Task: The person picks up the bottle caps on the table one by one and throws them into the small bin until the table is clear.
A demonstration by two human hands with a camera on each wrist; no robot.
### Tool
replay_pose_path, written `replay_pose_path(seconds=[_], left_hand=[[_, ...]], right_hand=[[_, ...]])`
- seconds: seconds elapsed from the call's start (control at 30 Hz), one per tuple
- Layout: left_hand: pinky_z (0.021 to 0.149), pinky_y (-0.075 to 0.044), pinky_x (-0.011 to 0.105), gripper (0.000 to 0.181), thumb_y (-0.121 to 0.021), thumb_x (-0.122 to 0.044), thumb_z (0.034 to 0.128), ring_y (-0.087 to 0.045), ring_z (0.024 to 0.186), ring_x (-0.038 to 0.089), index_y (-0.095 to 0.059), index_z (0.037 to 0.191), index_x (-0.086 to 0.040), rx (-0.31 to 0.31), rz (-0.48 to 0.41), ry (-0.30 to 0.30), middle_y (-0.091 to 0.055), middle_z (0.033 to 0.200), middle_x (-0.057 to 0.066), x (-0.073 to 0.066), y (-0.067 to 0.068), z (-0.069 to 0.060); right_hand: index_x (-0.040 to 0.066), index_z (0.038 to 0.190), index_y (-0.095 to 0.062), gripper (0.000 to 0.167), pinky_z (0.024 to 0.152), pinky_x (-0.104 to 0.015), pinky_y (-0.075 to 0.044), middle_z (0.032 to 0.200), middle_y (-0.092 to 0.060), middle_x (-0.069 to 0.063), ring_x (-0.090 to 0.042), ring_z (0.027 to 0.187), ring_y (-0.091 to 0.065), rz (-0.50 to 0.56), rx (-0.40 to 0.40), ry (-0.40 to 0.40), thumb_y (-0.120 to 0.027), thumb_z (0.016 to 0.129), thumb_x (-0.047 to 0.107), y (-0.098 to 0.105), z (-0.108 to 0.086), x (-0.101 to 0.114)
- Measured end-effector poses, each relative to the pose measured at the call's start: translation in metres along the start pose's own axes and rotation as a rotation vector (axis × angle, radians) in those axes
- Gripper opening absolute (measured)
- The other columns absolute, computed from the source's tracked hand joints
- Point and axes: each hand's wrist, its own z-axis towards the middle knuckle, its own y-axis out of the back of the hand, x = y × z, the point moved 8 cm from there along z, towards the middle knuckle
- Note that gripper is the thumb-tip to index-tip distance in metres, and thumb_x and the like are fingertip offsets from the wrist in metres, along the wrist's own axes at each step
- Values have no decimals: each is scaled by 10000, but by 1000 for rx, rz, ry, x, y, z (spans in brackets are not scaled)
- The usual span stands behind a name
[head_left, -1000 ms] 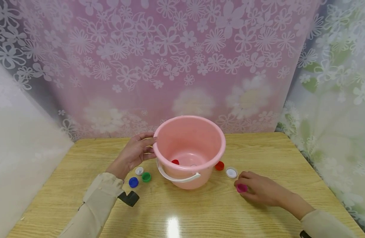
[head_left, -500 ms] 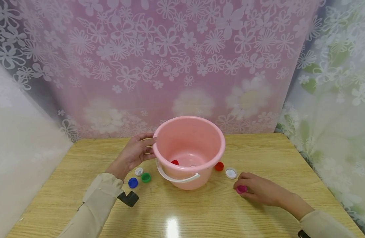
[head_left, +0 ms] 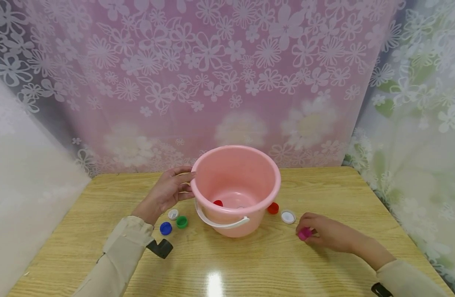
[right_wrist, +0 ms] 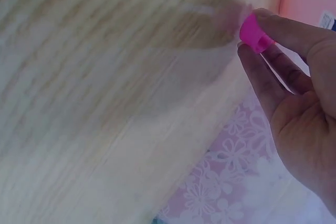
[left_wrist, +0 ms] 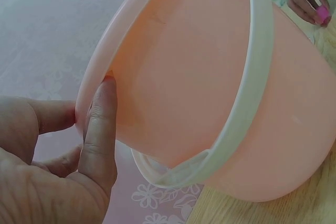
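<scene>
A pink plastic bucket [head_left: 236, 165] stands on the table, its white handle [head_left: 227, 225] hanging down the front. My left hand [head_left: 169, 188] holds the bucket's left rim; in the left wrist view the thumb [left_wrist: 100, 135] presses at the lip. Right of the bucket, my right hand [head_left: 325, 232] pinches a magenta bottle cap [head_left: 305, 234] between thumb and fingertips. In the right wrist view that cap [right_wrist: 254, 34] appears just off the wood. Near this hand lie a white cap [head_left: 288, 216] and a red cap [head_left: 273, 208]. Another red cap [head_left: 218, 203] is inside the bucket.
Left of the bucket, below my left wrist, lie a green cap [head_left: 181, 222], a blue cap [head_left: 166, 228] and a small white cap [head_left: 173, 214]. A flowered pink curtain [head_left: 235, 82] hangs behind the wooden table [head_left: 198, 264].
My right hand has tilted the magenta cap and shifted it slightly right and up. The left hand and the bucket stay in place.
</scene>
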Motion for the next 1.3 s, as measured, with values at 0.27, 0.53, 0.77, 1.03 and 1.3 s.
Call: replay_pose_path(seconds=[0.27, 0.53, 0.77, 1.03, 1.3], left_hand=[[674, -587, 322, 430, -600, -138, 954, -642, 659, 155, -445, 1340, -26, -4, 0, 4, -598, 949, 120, 0, 0, 0], [670, -586, 314, 455, -604, -134, 951, -644, 657, 152, -426, 1345, 8, 5, -3, -2, -605, 942, 130, 0, 0, 1], [675, -586, 319, 441, -597, -129, 955, -645, 668, 159, -434, 1344, -1, 0, 3, 2, -599, 971, 150, 1, 1, 1], [680, -586, 323, 431, -604, -142, 952, -648, 670, 162, -446, 1333, -16, 1, -1, -4, -600, 973, 145, 1, 1, 1], [672, -587, 318, 424, -601, -134, 953, -648, 663, 160, -448, 1328, -11, 9, -8, -9, -606, 965, 135, 0, 0, 1]], right_hand=[[147, 1020, -646, 187, 732, -277, -560, 1011, -561, 21, -132, 883, -573, -62, -86, 7, -690, 866, 51, 30, 1, 1], [121, 1120, -648, 300, 727, -264, -556, 1065, -582, 11, -127, 902, -571, -167, -202, 4, -704, 844, 19, 74, 7, 4], [65, 1133, -653, 254, 731, -302, -573, 1071, -608, -9, -174, 912, -606, -183, -291, -11, -684, 881, 83, 110, 15, 14], [-6, 1126, -650, 270, 753, -348, -574, 1058, -617, -86, -233, 926, -606, -258, -334, 23, -691, 860, 9, 146, 37, 29], [-13, 1167, -621, 299, 781, -377, -560, 1082, -601, -114, -275, 952, -624, -237, -389, 45, -679, 877, 29, 172, 55, 49]])
